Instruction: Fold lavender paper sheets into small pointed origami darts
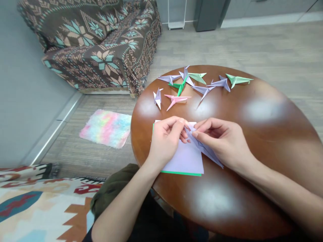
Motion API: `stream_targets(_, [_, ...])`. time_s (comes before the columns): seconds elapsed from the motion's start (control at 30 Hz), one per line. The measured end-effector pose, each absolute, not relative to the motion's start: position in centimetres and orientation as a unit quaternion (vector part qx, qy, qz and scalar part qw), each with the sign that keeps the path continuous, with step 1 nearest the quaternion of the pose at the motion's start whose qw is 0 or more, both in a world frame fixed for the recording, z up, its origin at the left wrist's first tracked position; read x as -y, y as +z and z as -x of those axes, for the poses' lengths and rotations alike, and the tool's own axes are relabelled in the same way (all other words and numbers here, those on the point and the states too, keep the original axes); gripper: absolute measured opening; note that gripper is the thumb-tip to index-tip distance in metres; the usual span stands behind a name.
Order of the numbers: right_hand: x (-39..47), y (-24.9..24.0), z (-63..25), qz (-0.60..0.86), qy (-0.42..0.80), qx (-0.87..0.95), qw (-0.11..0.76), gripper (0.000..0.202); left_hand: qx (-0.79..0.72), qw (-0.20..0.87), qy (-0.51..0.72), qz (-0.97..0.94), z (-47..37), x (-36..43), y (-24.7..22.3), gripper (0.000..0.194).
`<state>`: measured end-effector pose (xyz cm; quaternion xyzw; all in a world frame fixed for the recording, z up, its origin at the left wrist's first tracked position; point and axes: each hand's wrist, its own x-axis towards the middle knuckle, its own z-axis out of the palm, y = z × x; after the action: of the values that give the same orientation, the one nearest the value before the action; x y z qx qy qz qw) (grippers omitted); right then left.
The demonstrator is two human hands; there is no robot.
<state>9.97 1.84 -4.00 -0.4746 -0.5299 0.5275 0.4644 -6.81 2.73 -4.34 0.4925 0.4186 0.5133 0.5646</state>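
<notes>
Between my two hands is a partly folded piece of lavender origami paper (207,150), its long point slanting down to the right. My left hand (168,139) pinches its upper left end between thumb and fingers. The thumb and forefinger of my right hand (224,139) grip it near the same end. Beneath my hands lies a stack of square paper (185,159), lavender on top with a green sheet showing at its edges. Farther back rest several folded paper cranes in lavender, green and pink, among them a pink crane (176,100) and a white-and-lavender one (157,98).
Everything stands on a round, glossy brown table (264,161). Past its far left side are a sofa (101,50) under a patterned cover and a pastel fluffy mat (107,128) on the floor. A patterned cloth (45,205) covers the seat at lower left.
</notes>
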Motion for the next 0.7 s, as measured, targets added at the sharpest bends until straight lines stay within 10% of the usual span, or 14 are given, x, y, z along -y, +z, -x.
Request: stream_targets(0.7, [-2.3, -3.8, -10.3, 0.486, 0.542, 0.545, 0.416, 0.018, -0.438, 0.549, 0.499, -0.507, 6.3, -2.3, -3.5, 0.011])
